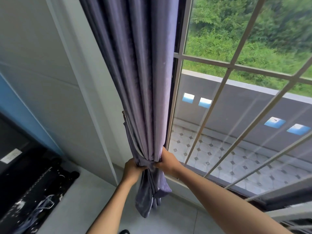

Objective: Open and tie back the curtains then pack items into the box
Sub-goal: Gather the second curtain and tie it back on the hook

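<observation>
No readable writing, brand or label anywhere in the head view. No box or other container in view either.

The curtain [140, 73] is a purple-grey fabric, gathered into one thick vertical bundle of pleats. It hangs at the left edge of the window [236, 105], between the white wall panel [50, 81] and the window frame. Low down, a band of the same fabric, the tie-back [149, 163], wraps the bundle and pinches it narrow; below the band the curtain flares out again and its loose tail ends just above the grey floor [94, 196].

I see the left hand [132, 168] at the left side of the band, fingers curled into the fabric and gripping it. The right hand [167, 160] is at the right side of the band, fingers likewise curled around the fabric and holding it. Both forearms reach up from the bottom of the frame, and the two hands nearly meet at the band.

Through the glass: a pale metal grille [219, 92] of crossing bars, a tiled balcony floor, a grey parapet with small square openings, green bushes beyond.

Lower left: a dark object [33, 183] on the floor, speckled white, too blurred to identify.
</observation>
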### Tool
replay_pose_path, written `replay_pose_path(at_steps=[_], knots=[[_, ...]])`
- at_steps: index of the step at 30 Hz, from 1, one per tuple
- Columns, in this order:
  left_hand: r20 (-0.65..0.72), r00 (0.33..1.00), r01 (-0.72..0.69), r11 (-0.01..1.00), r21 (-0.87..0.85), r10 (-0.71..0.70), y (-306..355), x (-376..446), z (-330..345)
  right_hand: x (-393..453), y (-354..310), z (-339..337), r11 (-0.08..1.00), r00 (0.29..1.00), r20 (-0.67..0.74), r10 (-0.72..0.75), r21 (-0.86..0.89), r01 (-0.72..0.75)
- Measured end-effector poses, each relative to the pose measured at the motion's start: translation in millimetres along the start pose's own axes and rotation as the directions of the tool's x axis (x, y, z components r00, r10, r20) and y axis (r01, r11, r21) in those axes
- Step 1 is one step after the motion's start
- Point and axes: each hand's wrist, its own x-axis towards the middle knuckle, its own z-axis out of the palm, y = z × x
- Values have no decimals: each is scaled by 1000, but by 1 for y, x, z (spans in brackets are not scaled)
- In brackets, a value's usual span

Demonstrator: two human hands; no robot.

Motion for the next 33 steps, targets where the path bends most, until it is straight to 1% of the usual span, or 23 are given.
replay_pose_path(at_steps=[2,3,7,10,12,16,20,22,24,30,32,33], knots=[[7,1000,0,1000,-12,0,3,-1,1,-1,1,2,999,997,-78,28,29,-26],[14,1000,-2,1000,-9,2,4,-1,2,-2,2,4,997,995,-86,49,63,-43],[41,998,-41,999,31,39,0,-1,-1,-2,5,5,982,995,-45,88,174,-79],[42,997,-68,998,19,67,-8,-2,-1,2,4,4,974,995,-50,84,215,-72],[48,995,-87,996,2,87,-10,-3,0,4,2,2,956,995,-38,93,284,-78],[31,992,-121,992,-16,122,-8,-4,7,5,-4,-3,884,985,93,143,436,-169],[13,983,-185,983,25,184,1,-7,14,2,-5,-10,820,961,220,168,510,-260],[-6,981,-192,980,57,193,2,-9,16,0,-6,-10,811,951,259,168,513,-282],[-23,986,-165,982,93,168,-2,-6,20,0,-6,-9,816,945,278,171,498,-294],[-92,984,-149,988,47,153,-9,-6,24,-2,-7,-8,826,946,277,167,485,-288],[-105,980,-165,986,29,167,-9,-8,23,-5,-9,-8,858,952,255,168,439,-269],[-105,978,-177,984,25,178,-11,-8,22,-7,-11,-9,895,958,238,162,374,-244]])
